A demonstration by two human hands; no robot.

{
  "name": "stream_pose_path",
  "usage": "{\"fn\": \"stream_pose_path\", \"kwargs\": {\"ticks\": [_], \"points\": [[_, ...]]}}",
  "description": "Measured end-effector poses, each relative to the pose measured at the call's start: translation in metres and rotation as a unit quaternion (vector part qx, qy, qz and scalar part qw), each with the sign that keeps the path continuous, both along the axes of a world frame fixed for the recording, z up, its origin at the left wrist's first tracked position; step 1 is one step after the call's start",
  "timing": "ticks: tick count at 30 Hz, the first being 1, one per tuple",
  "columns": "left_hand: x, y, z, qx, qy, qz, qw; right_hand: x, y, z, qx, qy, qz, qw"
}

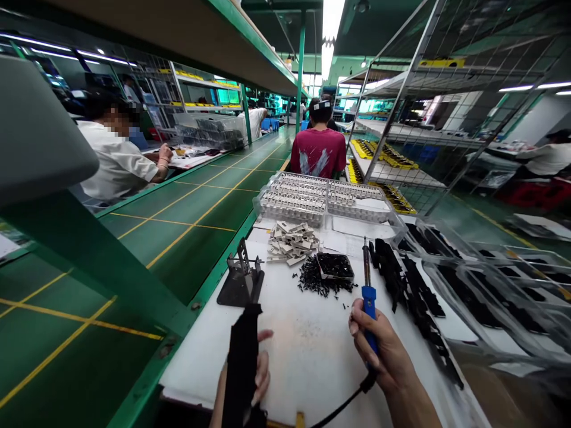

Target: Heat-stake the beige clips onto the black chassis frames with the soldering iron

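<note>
At 4 o'clock, my right hand (379,345) is holding a soldering iron (369,297) clear of the black part (241,359) my left hand (262,374) is gripping; I'm judging loose white pieces (292,241), 12 o'clock, as pending.

A slim soldering iron (369,301), blue-handled, points tip-up; left of it, a long black strip (242,362) stands near-upright.

Both hands (262,373) (389,345) curled, well apart
</note>
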State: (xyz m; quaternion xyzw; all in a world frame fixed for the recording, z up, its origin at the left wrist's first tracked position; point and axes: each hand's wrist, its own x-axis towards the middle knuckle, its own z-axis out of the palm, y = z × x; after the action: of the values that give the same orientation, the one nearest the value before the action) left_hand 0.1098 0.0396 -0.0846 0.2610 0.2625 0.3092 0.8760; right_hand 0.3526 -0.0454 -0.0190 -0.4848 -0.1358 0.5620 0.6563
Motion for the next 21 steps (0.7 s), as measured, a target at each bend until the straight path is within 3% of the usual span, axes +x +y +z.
{"fn": "stream_pose_path", "kwargs": {"ticks": [1,3,5,9,13,17,21], "points": [[0.001,-0.008,-0.011,-0.012,-0.017,-0.021,1.0,-0.004,-0.003,0.004,-0.004,-0.002,0.002,1.0],[0.011,-0.022,-0.028,-0.056,-0.107,-0.22,0.968,-0.01,-0.008,0.008,-0.019,-0.005,0.004,1.0],[0.028,-0.031,-0.034,-0.075,-0.159,-0.304,0.936,-0.014,-0.012,0.01,-0.038,-0.02,0.01,0.999],[0.067,-0.033,-0.021,-0.039,-0.207,-0.251,0.945,-0.016,-0.01,0.006,-0.076,-0.148,0.012,0.986],[0.102,-0.012,-0.004,-0.025,-0.192,-0.239,0.951,-0.007,0.01,-0.001,-0.093,-0.319,-0.033,0.943],[0.134,0.015,-0.001,-0.032,-0.158,-0.203,0.966,0.011,0.036,-0.007,-0.087,-0.388,-0.078,0.914],[0.142,0.028,0.001,-0.039,-0.131,-0.188,0.973,0.017,0.051,-0.019,-0.085,-0.396,-0.111,0.908]]}}
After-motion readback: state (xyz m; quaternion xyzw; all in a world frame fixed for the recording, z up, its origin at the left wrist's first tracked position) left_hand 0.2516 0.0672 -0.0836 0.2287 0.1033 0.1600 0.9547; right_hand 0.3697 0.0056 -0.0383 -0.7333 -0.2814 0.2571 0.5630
